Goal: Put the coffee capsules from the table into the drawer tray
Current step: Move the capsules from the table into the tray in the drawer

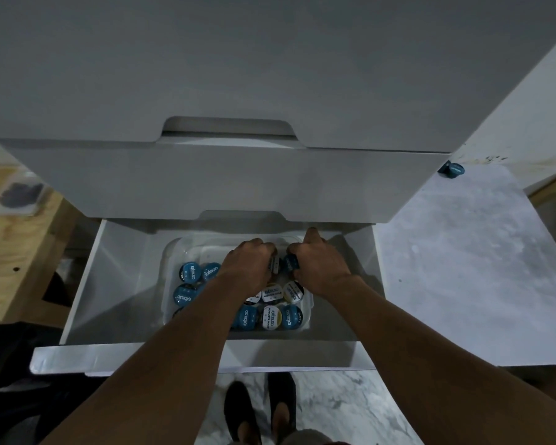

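Forearms (174, 348) reached into the open drawer (109, 284), where the left grip (247, 261) clenched a pale capsule (274, 265) and the right grip (321, 264) a blue capsule (291, 263) over the tray (174, 248) — already crowded. Dropped carelessly, either might bounce off the stored capsules (272, 316) and out over the rim.

Wood surface (10, 252) at L, marble floor (463, 252) R, black shoes (241, 409) btm.

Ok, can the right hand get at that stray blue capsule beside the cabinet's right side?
Probably yes, but not at once: the right hand is down in the drawer tray gripping a blue capsule. Nothing stands around the stray capsule, so the way looks free.
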A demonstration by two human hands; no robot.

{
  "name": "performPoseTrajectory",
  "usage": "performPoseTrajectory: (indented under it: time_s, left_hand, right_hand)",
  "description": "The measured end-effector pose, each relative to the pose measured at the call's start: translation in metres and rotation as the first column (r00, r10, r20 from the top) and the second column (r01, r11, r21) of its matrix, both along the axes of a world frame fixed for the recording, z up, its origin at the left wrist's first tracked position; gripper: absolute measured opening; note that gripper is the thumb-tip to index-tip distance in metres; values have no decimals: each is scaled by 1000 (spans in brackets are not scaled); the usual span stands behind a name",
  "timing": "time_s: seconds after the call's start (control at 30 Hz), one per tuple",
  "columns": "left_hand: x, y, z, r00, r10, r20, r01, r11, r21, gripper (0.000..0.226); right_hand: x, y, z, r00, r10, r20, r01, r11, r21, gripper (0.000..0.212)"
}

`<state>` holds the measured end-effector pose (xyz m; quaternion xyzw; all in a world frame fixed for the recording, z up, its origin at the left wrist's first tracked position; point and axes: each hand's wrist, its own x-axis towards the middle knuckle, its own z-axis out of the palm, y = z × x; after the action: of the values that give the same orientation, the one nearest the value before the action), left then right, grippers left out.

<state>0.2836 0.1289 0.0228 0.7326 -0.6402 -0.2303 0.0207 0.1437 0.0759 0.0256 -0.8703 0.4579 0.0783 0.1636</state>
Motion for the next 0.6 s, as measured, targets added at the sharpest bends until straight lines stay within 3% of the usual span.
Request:
performPoseTrajectory:
  time_s: [0.6]
  left_hand:
    - [5, -1, -1, 1000, 19, 2, -19, 1000, -3, 38]
  right_hand:
    - [-1, -6, 3, 1000, -4, -11, 5, 1000, 28, 31]
